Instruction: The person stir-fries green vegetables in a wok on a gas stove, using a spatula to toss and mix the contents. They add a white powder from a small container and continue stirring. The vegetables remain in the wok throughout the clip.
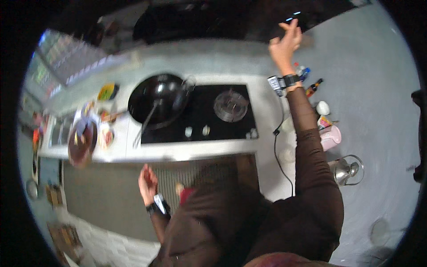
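Panel (297, 13): two bluish marks are being shown on a dark surface at the top of the view, beyond the cooktop (207, 91).
Right hand (284, 46): one finger is being held up at the marks; whether contact is being made cannot be told.
Right grip: the fingers are being held apart, with nothing being grasped.
Left hand (148, 184): it is being held low before the table (267, 138); its grip is being left loose, fingers slightly bent, and nothing is being seen in it.
Panel risk: a neighbouring mark could be struck, since the arm is being stretched far and the fingertip is partly hiding the lights.
Cable risk: the black cable (275, 151) is being seen near the right wrist strap (291, 80); if attached, it could be dragged or snagged.
Right-side clutter: a dark bottle (314, 87), a pink jug (330, 137) and a metal kettle (346, 172) are being lined up beside the right sleeve (307, 151); a low swing back could tip them.
Wok (164, 91): it is being carried by the cooktop's left side; a utensil (149, 118) is being propped in it, handle jutting forward, where it could be caught.
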The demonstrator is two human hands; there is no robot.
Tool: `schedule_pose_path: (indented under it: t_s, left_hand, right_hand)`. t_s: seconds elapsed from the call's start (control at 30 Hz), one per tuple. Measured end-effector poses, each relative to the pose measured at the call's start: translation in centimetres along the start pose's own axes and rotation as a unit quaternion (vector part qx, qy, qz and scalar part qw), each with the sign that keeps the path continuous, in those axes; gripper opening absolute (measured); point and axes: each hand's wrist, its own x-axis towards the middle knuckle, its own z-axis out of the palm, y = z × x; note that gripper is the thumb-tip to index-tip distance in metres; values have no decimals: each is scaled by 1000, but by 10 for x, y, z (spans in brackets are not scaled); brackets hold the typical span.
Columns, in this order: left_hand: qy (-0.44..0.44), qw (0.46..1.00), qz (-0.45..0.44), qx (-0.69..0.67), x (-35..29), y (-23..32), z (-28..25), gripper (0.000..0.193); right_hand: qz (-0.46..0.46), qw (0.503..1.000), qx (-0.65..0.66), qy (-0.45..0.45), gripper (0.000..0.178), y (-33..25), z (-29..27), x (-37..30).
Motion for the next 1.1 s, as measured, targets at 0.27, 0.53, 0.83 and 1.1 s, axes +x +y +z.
schedule_pose_path:
  t_s: [0.27,0.53,0.83,1.1]
  left_hand:
    - [33,998,10,-53,-24,-10,-19,15]
    - [73,994,23,-79,-56,-13,-73,17]
    - [148,974,72,-157,-109,-4,-173,19]
    - [168,964,82,-188,-119,9,-216,19]
  right_hand:
    - [218,820,417,-325,17,-75,48,-248]
    - [109,781,182,-587,23,-174,105,-399]
    - [11,747,79,-660,29,-203,160,-432]
    - [-21,747,55,-662,25,-213,155,-431]
